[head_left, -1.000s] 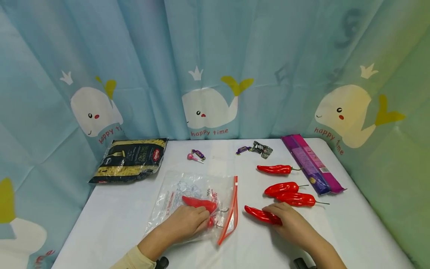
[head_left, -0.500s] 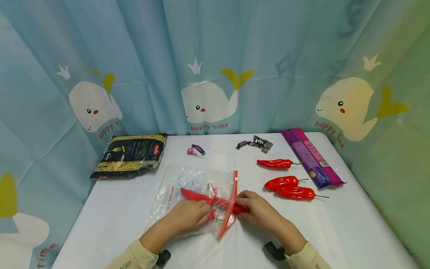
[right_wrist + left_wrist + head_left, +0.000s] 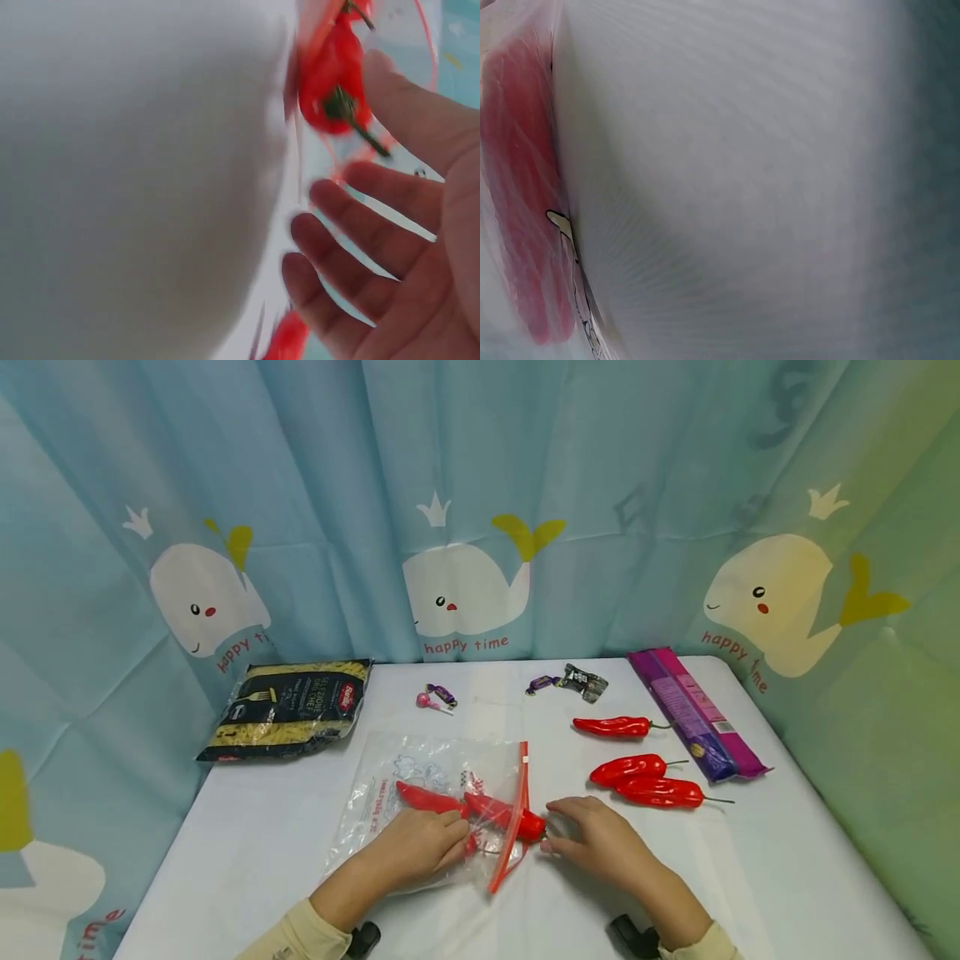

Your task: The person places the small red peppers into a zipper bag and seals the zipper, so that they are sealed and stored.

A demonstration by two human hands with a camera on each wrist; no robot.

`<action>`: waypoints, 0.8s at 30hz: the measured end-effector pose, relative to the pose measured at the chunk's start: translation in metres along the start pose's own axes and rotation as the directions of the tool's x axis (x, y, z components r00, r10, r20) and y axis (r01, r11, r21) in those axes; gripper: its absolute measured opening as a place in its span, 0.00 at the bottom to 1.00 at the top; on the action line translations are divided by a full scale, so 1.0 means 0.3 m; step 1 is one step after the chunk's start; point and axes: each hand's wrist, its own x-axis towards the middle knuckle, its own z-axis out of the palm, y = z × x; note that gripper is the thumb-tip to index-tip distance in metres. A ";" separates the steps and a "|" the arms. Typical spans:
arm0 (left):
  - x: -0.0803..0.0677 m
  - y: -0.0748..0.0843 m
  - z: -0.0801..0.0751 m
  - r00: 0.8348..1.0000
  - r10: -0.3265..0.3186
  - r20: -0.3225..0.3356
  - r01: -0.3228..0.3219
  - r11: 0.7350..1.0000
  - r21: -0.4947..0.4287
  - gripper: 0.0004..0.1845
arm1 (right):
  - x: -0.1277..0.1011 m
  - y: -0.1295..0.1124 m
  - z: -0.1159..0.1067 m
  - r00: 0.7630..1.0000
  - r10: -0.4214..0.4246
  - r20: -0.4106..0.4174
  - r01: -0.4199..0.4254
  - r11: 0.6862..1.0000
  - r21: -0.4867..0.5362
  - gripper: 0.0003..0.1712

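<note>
While left hand (image 3: 416, 847) grips clear bag (image 3: 442, 767) well short of the bench's (image 3: 277, 827) far edge, right hand (image 3: 600, 843), fingers (image 3: 360, 221) wide, sits beside red pepper (image 3: 504, 816) protruding from bag.

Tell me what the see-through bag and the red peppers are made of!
The see-through bag looks like thin plastic: it's clear and creased. The red peppers look smooth and glossy, with bright highlights: maybe moulded plastic, maybe real skin.

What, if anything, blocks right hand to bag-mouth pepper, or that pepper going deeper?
Nothing visible between right hand and bag-mouth pepper. Deeper in the bag, another pepper by its tip may obstruct, partly hidden by left hand.
</note>
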 end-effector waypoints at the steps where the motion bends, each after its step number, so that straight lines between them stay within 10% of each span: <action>1: 0.000 0.002 -0.001 1.000 -0.006 0.014 0.006 1.000 -0.003 0.10 | -0.012 0.010 -0.011 1.000 0.022 0.022 -0.022 1.000 -0.003 0.25; 8: -0.005 0.010 -0.003 1.000 -0.003 0.011 0.003 1.000 0.000 0.10 | -0.058 0.056 -0.049 0.992 0.016 0.126 -0.021 0.999 0.039 0.08; 24: 0.000 0.002 0.007 1.000 0.015 -0.021 -0.015 1.000 0.018 0.10 | 0.109 -0.032 0.051 0.987 -0.162 -0.022 0.163 0.984 0.072 0.05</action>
